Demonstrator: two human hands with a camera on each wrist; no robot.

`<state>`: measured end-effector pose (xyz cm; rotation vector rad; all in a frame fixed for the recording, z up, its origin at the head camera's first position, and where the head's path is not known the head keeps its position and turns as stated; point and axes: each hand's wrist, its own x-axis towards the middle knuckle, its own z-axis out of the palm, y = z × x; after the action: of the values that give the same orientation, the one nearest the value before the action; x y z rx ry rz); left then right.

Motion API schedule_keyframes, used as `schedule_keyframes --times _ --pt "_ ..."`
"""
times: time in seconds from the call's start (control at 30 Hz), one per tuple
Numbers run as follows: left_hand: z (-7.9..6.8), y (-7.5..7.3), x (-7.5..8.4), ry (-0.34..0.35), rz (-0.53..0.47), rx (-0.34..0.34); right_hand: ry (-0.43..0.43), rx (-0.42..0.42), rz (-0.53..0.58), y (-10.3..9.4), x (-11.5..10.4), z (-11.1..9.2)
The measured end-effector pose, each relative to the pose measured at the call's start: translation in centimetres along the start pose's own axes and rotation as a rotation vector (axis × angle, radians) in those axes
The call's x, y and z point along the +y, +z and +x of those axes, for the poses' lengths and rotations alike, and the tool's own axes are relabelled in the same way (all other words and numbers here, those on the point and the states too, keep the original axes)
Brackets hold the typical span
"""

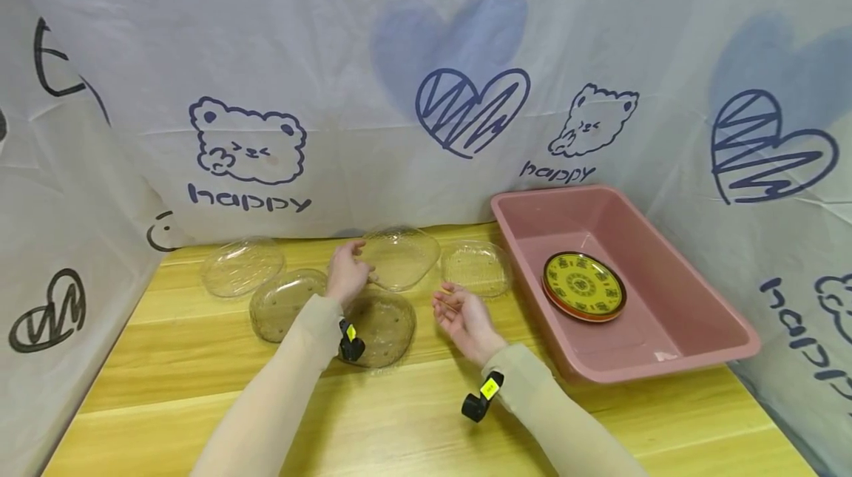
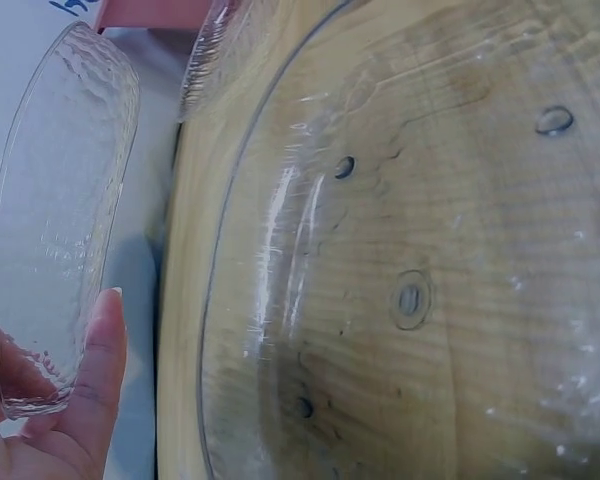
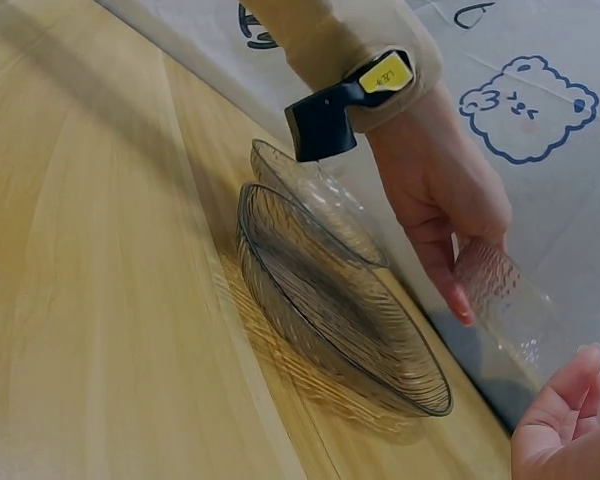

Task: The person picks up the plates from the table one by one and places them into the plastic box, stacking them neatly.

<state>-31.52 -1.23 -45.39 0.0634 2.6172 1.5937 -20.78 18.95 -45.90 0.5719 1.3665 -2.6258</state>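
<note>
Head view: clear plate [image 1: 404,262], rippled, thin-rimmed, near the back edge of the tabletop [image 1: 399,425]; left hand [image 1: 349,273] pinches its left end. Right hand [image 1: 466,320] half-open, fingers loosely bent, holding nothing. Tabletop is wood-grain, white printed cloth [image 1: 359,174] behind, pink tub [image 1: 665,364] along right edge. Left sleeve [image 1: 276,388] covers part of smoky dish [image 1: 386,329]. Plate probably lifted; transparency blurs it.

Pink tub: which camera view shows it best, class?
The head view: it shows the tub whole, with the yellow plate inside. The left wrist view catches only a pink piece at its top edge; the right wrist view shows none of it.
</note>
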Motion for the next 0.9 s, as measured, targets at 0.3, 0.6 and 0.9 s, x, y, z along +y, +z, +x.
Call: schedule_keyframes --times 0.3,0.6,0.9 --pt "-0.7 -0.7 0.8 0.022 -0.003 -0.020 -0.031 -0.002 -0.072 -0.4 0.4 0.6" --pt "-1.6 -1.3 2.2 0.029 -0.109 -0.079 -0.094 -0.036 -0.139 -0.6 0.1 0.1" --pt "-2.8 -2.1 3.6 0.056 -0.097 -0.134 -0.096 0.016 -0.200 -0.9 0.0 0.4"
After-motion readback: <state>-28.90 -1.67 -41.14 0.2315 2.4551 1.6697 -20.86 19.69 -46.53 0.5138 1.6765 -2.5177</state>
